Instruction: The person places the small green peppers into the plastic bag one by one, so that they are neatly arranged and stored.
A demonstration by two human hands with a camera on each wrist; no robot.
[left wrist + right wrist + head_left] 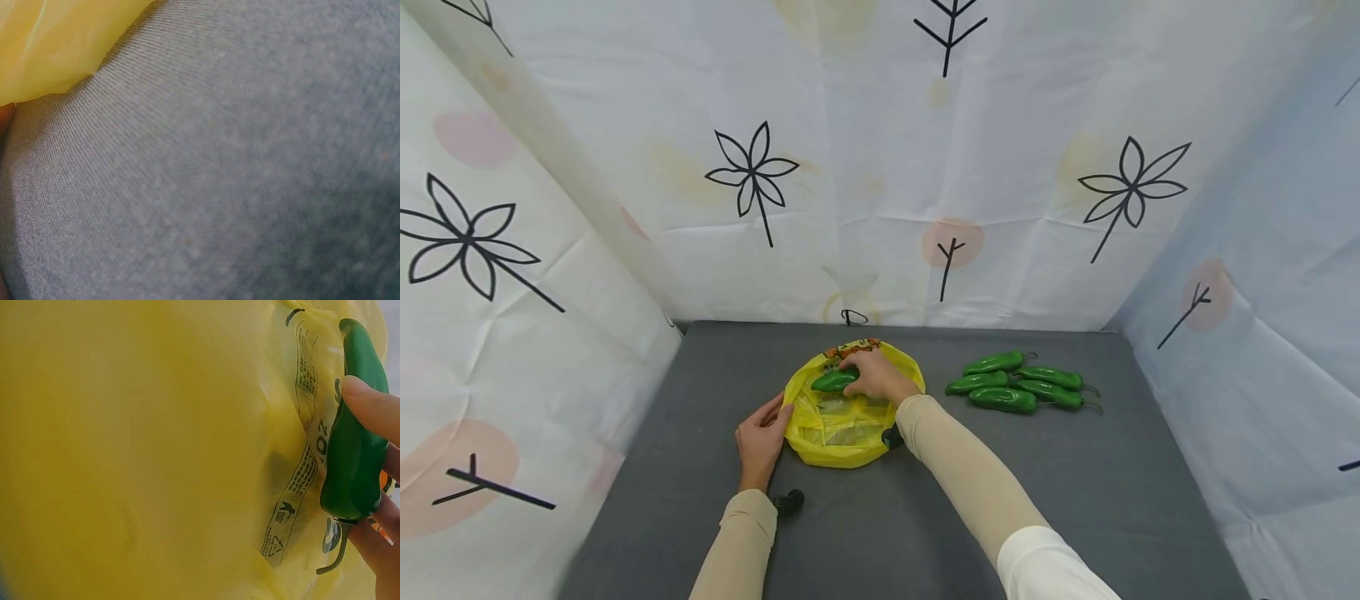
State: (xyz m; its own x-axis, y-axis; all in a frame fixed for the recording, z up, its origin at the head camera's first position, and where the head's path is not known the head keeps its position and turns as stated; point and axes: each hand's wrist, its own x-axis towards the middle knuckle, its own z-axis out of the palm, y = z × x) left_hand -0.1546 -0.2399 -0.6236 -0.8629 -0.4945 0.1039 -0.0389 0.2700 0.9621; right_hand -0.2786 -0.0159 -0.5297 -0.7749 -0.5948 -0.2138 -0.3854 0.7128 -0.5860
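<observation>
A yellow plastic bag [838, 457] stands on the dark table with its mouth spread wide and its rim folded outward. At the bag's left edge, my left hand [760, 440] pinches the rim between thumb and fingers. My right hand [872, 377] reaches over the bag's far right side and grips a green chili pepper [831, 382] within the opening. The right wrist view shows the thumb across this pepper [357, 469], its curved stem pointing down, with the bag's printed plastic [306, 369] behind it. Only a strip of yellow bag [56, 50] shows in the left wrist view.
Several more green chili peppers [1002, 400] lie in a loose group on the table, right of the bag. White patterned cloth [880, 167] walls in the back and both sides of the grey tabletop [715, 358].
</observation>
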